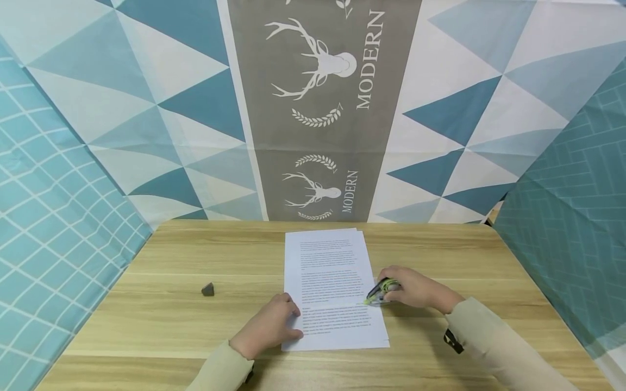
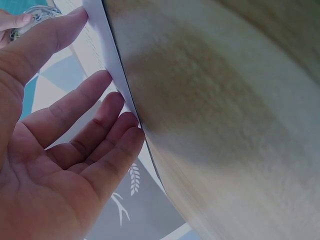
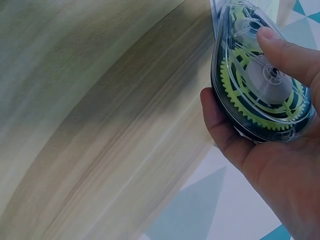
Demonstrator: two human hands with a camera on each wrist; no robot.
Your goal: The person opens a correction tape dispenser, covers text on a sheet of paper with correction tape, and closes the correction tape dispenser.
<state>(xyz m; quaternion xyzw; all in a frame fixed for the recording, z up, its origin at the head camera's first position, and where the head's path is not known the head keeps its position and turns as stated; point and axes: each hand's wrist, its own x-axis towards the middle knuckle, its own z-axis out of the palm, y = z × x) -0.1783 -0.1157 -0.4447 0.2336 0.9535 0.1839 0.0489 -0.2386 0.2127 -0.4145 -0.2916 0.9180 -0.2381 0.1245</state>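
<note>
Printed sheets of paper [image 1: 320, 259] lie stacked on the table, slightly out of line with each other. My right hand [image 1: 414, 287] grips a correction tape dispenser [image 1: 382, 289], its tip at the right side of the page beside a gap between text blocks. In the right wrist view, the dispenser's clear shell shows green gears, with the thumb on one face and fingers behind it. My left hand [image 1: 270, 325] rests at the lower left edge of the paper. Its fingertips [image 2: 104, 77] touch the sheet, thumb and fingers spread apart.
A small dark angular piece [image 1: 207, 289] lies on the wooden table [image 1: 186, 326], left of the paper. Patterned cloth [image 1: 195, 108] hangs behind the table's far edge, with blue cloth panels on both sides. Each sleeve has a dark strap at the wrist.
</note>
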